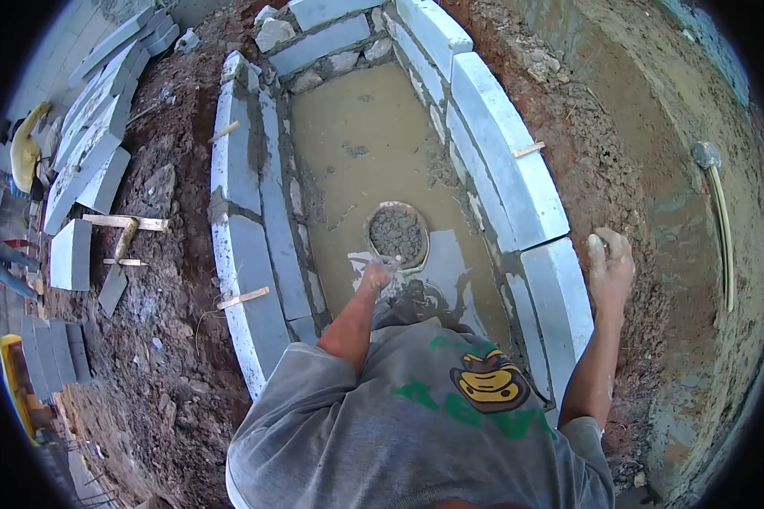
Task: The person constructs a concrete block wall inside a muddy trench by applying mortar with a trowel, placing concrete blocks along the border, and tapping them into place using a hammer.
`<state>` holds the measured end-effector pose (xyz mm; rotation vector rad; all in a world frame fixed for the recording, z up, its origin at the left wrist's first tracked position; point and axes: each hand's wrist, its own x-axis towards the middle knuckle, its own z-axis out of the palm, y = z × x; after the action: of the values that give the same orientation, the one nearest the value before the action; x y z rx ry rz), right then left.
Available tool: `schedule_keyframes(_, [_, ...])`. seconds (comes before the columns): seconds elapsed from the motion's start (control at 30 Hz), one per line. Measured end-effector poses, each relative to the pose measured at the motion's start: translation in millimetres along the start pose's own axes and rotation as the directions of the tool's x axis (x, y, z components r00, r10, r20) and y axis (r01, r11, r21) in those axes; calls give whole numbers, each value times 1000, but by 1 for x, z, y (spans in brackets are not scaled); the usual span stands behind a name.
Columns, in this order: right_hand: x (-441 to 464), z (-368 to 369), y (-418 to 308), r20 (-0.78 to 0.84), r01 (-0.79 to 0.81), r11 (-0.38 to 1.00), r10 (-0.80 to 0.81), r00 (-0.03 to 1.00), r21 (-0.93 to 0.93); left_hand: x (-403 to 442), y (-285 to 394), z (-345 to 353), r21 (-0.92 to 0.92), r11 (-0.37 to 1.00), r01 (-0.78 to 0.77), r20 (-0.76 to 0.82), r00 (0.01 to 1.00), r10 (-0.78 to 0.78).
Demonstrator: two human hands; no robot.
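Observation:
Muddy water [356, 127] covers the floor of a pit walled with pale grey blocks [505, 144]. A round bucket [426, 246] of wet grey mortar [396, 233] stands in that water. At the bucket's near rim is my left hand [380, 273], its fingers closed on the edge. My right hand [611, 259] is raised just outside the right block wall, over the soil, with its fingers bent and smeared with mortar. Whether anything is between those fingers is hard to make out.
A trowel [113, 288] lies on the soil at the left, near stacked blocks [93, 144]. Small wooden sticks [244, 297] rest across the walls. Two people [25, 157] are at the far left. A pale hose [721, 229] lies at the right.

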<state>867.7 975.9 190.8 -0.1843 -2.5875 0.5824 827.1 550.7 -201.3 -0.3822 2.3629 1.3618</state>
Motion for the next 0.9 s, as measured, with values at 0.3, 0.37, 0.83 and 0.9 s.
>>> schedule_keyframes(0.3, [-132, 140, 12, 642, -319, 946, 213, 736, 51, -7, 45, -80, 209, 977, 32, -31, 999, -26])
schedule_keyframes(0.37, [-137, 155, 11, 666, -350, 937, 261, 699, 1, 9, 3, -91, 130, 991, -24, -87, 996, 35])
schedule_keyframes(0.83, [-48, 282, -149, 756, -139, 987, 35, 654, 75, 27, -63, -199, -208, 950, 233, -52, 967, -249])
schedule_keyframes(0.9, [-41, 303, -165, 763, -135, 985, 4, 647, 109, 27, -52, -228, -141, 973, 182, -136, 970, -201])
